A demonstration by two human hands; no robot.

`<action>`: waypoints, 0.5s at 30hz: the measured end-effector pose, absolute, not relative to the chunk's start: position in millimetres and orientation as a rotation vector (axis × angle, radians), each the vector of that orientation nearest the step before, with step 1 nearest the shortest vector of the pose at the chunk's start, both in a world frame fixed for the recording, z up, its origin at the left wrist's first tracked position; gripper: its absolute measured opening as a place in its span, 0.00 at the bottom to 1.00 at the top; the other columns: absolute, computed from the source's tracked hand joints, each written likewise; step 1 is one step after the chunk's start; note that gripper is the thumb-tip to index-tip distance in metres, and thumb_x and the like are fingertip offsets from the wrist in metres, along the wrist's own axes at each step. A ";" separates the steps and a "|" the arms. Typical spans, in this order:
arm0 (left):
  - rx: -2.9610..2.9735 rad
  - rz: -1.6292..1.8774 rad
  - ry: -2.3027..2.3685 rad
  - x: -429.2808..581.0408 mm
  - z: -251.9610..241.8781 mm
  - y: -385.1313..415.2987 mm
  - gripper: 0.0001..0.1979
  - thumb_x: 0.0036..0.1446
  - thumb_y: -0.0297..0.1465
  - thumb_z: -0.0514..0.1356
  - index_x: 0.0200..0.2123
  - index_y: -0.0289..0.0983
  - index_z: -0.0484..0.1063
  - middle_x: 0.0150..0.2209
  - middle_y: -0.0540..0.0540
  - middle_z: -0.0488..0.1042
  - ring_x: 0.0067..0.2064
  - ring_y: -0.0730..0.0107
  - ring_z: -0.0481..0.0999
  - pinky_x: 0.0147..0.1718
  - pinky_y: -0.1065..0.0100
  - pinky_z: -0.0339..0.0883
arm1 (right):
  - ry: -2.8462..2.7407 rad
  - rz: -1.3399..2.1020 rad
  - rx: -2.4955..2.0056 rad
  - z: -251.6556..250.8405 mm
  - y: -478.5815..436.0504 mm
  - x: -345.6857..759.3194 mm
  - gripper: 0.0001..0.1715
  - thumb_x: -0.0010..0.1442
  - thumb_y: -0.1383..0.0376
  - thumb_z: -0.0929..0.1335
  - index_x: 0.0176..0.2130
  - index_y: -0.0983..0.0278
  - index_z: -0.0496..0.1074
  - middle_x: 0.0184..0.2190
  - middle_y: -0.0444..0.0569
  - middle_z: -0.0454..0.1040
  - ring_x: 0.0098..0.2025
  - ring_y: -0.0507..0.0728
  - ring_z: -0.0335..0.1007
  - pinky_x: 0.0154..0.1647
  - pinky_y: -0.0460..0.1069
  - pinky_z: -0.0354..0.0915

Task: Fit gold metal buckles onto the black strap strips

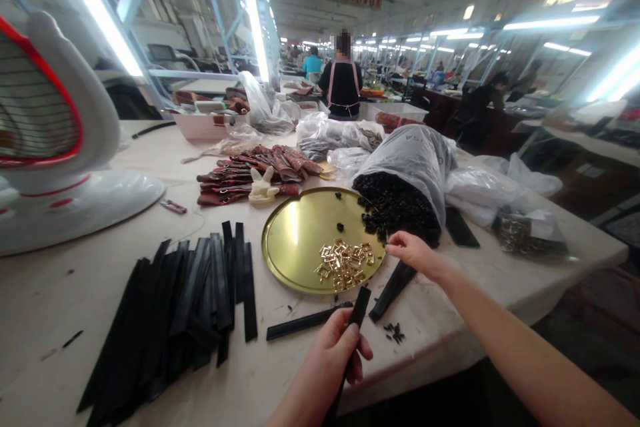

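My left hand point(336, 341) is closed around a flat black strap point(361, 305), whose top end sticks up past the thumb. At the right rim of a round gold tray point(286, 250), my right hand point(414, 253) is pinched; whatever is between the fingertips is too small to make out. Gold metal buckles point(345, 263) lie heaped on the tray. Just beyond the right hand, small black pieces point(400, 210) spill from a clear plastic bag point(407, 153) onto the tray's edge. Two more black straps point(305, 325) lie near the tray, and a large pile of straps point(195, 300) is at left.
A white fan point(75, 193) with a red rim stands at far left. Behind the tray are stacked reddish-brown pieces point(250, 173) and a pale rubber glove point(263, 187). More plastic bags point(475, 193) sit at right. A person point(344, 90) stands beyond the table.
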State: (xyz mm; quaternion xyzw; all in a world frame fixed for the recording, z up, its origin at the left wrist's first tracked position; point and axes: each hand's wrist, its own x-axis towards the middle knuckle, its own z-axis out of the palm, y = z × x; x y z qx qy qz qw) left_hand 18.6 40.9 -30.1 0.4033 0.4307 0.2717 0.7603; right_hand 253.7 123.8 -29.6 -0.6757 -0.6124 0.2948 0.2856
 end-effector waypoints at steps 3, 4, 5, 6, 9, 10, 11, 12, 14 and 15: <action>0.974 0.672 0.934 24.5 -19.7 44.0 0.17 0.51 0.41 0.54 0.39 0.34 0.62 0.17 0.53 0.68 0.13 0.79 0.59 0.12 0.76 0.48 | -1.348 1.279 -1.484 -18.9 86.2 225.7 0.13 0.53 0.56 0.65 0.31 0.64 0.61 0.19 0.36 0.57 0.17 0.45 0.48 0.18 0.43 0.48; 0.992 0.712 0.936 25.0 -16.0 44.5 0.16 0.51 0.41 0.53 0.38 0.34 0.63 0.17 0.53 0.67 0.14 0.79 0.59 0.13 0.76 0.49 | -1.249 1.408 -1.365 -16.0 74.8 217.1 0.14 0.52 0.56 0.66 0.31 0.64 0.60 0.19 0.36 0.56 0.17 0.44 0.46 0.17 0.42 0.46; 1.006 0.751 0.943 24.5 -12.4 44.6 0.16 0.52 0.41 0.53 0.37 0.35 0.63 0.17 0.53 0.67 0.14 0.79 0.60 0.13 0.76 0.50 | -1.172 1.498 -1.265 -13.1 64.6 209.9 0.15 0.51 0.57 0.68 0.31 0.64 0.60 0.20 0.36 0.55 0.17 0.44 0.45 0.18 0.42 0.44; 1.020 0.779 0.955 23.2 -9.1 44.3 0.15 0.52 0.41 0.53 0.36 0.35 0.63 0.16 0.53 0.67 0.14 0.80 0.59 0.13 0.76 0.50 | -1.139 1.539 -1.204 -10.3 55.9 204.2 0.16 0.50 0.58 0.69 0.31 0.64 0.60 0.21 0.36 0.56 0.18 0.43 0.45 0.18 0.42 0.44; 1.067 0.738 0.984 15.4 -1.8 41.1 0.14 0.53 0.41 0.53 0.34 0.35 0.64 0.14 0.54 0.65 0.13 0.80 0.58 0.12 0.76 0.47 | -1.169 1.557 -1.165 -1.8 38.6 196.4 0.16 0.49 0.58 0.70 0.33 0.63 0.62 0.23 0.37 0.57 0.19 0.43 0.46 0.18 0.42 0.43; 1.086 0.701 0.987 12.5 -0.2 39.3 0.14 0.53 0.41 0.53 0.34 0.35 0.65 0.14 0.54 0.65 0.12 0.80 0.58 0.12 0.76 0.47 | -1.204 1.554 -1.175 0.8 35.1 196.0 0.16 0.49 0.58 0.70 0.34 0.63 0.62 0.23 0.38 0.58 0.20 0.44 0.47 0.19 0.42 0.44; 1.104 0.672 0.988 9.9 1.2 37.2 0.14 0.53 0.40 0.52 0.35 0.35 0.65 0.14 0.54 0.65 0.12 0.80 0.57 0.12 0.77 0.46 | -1.247 1.549 -1.188 3.0 32.2 196.2 0.16 0.49 0.58 0.70 0.34 0.62 0.63 0.23 0.38 0.58 0.21 0.44 0.48 0.19 0.42 0.45; 1.120 0.656 0.990 7.6 2.2 34.9 0.14 0.54 0.40 0.52 0.35 0.35 0.65 0.14 0.55 0.65 0.13 0.80 0.57 0.12 0.77 0.46 | -1.290 1.544 -1.200 4.8 29.7 196.6 0.15 0.50 0.58 0.69 0.35 0.62 0.64 0.23 0.39 0.59 0.21 0.45 0.50 0.19 0.42 0.46; 1.147 0.654 1.001 4.7 3.6 30.3 0.14 0.54 0.39 0.52 0.36 0.35 0.65 0.14 0.55 0.64 0.13 0.81 0.57 0.12 0.77 0.46 | -1.354 1.543 -1.213 7.3 25.8 197.4 0.14 0.51 0.57 0.69 0.36 0.62 0.64 0.24 0.39 0.60 0.23 0.46 0.51 0.20 0.41 0.48; 1.163 0.652 1.007 4.0 3.8 28.2 0.14 0.55 0.39 0.51 0.36 0.35 0.65 0.14 0.55 0.64 0.13 0.81 0.56 0.12 0.77 0.46 | -1.370 1.546 -1.214 8.0 24.1 197.8 0.14 0.51 0.58 0.68 0.36 0.62 0.64 0.25 0.40 0.61 0.23 0.46 0.52 0.20 0.41 0.48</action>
